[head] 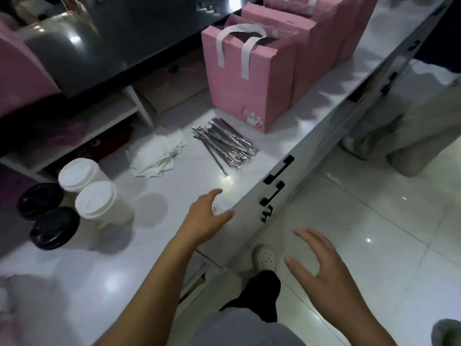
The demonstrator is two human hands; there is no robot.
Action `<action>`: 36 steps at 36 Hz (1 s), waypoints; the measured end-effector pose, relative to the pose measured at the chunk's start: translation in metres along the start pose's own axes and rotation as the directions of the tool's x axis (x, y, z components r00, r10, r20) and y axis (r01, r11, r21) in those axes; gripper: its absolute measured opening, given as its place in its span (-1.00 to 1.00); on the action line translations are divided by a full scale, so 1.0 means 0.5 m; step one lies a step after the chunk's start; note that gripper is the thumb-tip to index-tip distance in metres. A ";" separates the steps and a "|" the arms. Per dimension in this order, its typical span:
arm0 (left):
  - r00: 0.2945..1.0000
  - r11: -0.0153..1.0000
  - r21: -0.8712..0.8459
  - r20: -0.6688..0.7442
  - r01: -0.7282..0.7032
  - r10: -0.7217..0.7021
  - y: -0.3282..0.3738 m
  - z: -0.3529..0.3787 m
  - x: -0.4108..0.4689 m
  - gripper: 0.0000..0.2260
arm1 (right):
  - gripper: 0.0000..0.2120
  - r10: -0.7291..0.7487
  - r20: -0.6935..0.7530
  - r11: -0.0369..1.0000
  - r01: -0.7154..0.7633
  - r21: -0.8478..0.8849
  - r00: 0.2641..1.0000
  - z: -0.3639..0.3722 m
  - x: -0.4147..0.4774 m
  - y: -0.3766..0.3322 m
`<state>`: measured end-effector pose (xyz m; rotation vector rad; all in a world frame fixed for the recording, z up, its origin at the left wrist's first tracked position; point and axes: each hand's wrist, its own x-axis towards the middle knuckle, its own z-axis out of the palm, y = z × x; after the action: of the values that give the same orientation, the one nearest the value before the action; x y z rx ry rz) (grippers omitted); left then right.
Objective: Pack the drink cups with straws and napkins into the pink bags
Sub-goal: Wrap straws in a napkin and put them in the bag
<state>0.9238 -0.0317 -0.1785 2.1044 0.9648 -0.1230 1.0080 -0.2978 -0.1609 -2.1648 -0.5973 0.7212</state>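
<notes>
1. Left arm reaches forward across the white counter (74, 275), the left hand (208, 216) palm down right at its front edge.
2. That hand is wide open, fingers and thumb spread, nothing in its grasp; whether it touches the surface, hard to tell.
3. Right hand (321, 268) hovers off the counter, above the tiled floor (374, 221), fingers splayed, holding nothing.
4. Just below it, a white shoe (265, 257) on the tiles.
5. Ahead of the left hand, a loose bundle of wrapped straws (225, 146) lies flat on the counter.
6. Beside the straws, to the left, a messy stack of white napkins (156, 157).
7. Far left, four cups cluster together: two white-lidded cups (96, 199), two black-lidded cups (55, 227), all upright.
8. Beyond the straws, the nearest pink bag (249, 91) stands open with white handles (237, 43) up, more pink bags (316, 36) lined behind it.
9. Nothing sits between the left hand and the straws.
</notes>
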 end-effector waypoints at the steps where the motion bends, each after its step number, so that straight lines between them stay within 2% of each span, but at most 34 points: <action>1: 0.999 0.999 -0.044 -0.026 0.023 -0.024 0.013 0.007 0.041 -0.41 | -0.54 0.015 0.018 1.000 -0.015 -0.012 1.000 -0.011 0.018 0.004; 4: 0.987 0.985 -0.152 -0.122 0.086 -0.105 0.045 0.023 0.160 -0.41 | -0.53 0.049 0.104 0.995 -0.039 -0.094 0.993 -0.049 0.081 0.009; 9: 0.921 0.982 -0.115 -0.346 0.149 -0.180 0.086 0.035 0.295 -0.37 | -0.51 0.058 0.148 0.984 -0.031 -0.177 0.987 -0.129 0.219 -0.006; 13: 0.880 0.971 -0.101 -0.410 0.216 -0.238 0.111 0.035 0.341 -0.44 | -0.53 0.012 0.136 0.988 0.009 -0.157 0.991 -0.170 0.306 -0.034; 15: 0.869 0.965 -0.166 -0.423 0.203 -0.255 0.113 0.032 0.350 -0.48 | -0.57 -0.016 0.147 0.992 0.034 -0.124 0.989 -0.179 0.337 -0.041; 21: 0.804 0.919 -0.313 -0.467 0.238 -0.367 0.081 0.020 0.338 -0.55 | -0.61 -0.065 0.300 0.996 0.080 -0.038 0.952 -0.174 0.432 -0.036; 25: 0.750 0.861 -0.423 -0.463 0.282 -0.473 0.069 0.022 0.317 -0.55 | -0.64 -0.135 0.442 0.987 0.159 -0.018 0.887 -0.158 0.509 -0.048; 30: 0.639 0.717 -0.651 -0.446 0.248 -0.626 0.085 0.032 0.268 -0.54 | -0.66 -0.248 0.634 0.951 0.308 0.017 0.733 -0.144 0.590 -0.093; 36: 0.518 0.543 -0.825 -0.398 0.159 -0.757 0.130 0.060 0.196 -0.48 | -0.67 -0.350 0.711 0.915 0.384 0.121 0.610 -0.140 0.664 -0.137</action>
<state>1.0434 -0.0195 -0.1956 1.0047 1.7647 0.7810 1.2842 -0.0892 -0.1689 -1.6296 -1.4385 1.3402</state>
